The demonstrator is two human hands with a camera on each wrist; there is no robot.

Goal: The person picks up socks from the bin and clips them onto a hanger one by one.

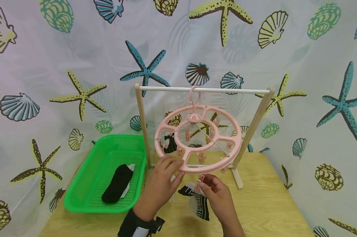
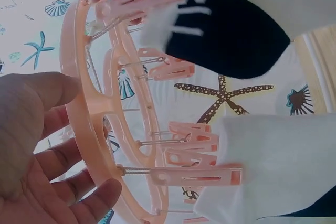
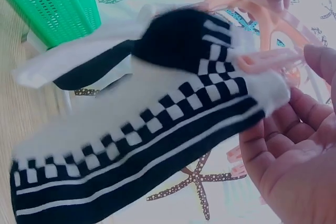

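A pink round clip hanger point(image 1: 197, 169) hangs by its hook from a rack's white bar. My left hand point(image 1: 162, 184) holds its near rim, thumb on one side and fingers on the other in the left wrist view. Just below the rim, my right hand point(image 1: 218, 196) pinches a pink clothespin point(image 3: 268, 60). That clothespin is on the white end of a black-and-white checked sock point(image 3: 157, 121), which dangles over the table. Another white sock point(image 2: 278, 156) hangs from a clip nearby. At the hanger's far left hangs a black-and-white sock point(image 1: 170, 144).
Left of the rack, a green basket point(image 1: 103, 206) holds a black-and-white sock point(image 1: 117, 184). The rack's wooden posts point(image 1: 252, 126) stand on a wooden table point(image 1: 261, 200). A curtain point(image 1: 107, 56) with shells and starfish is behind.
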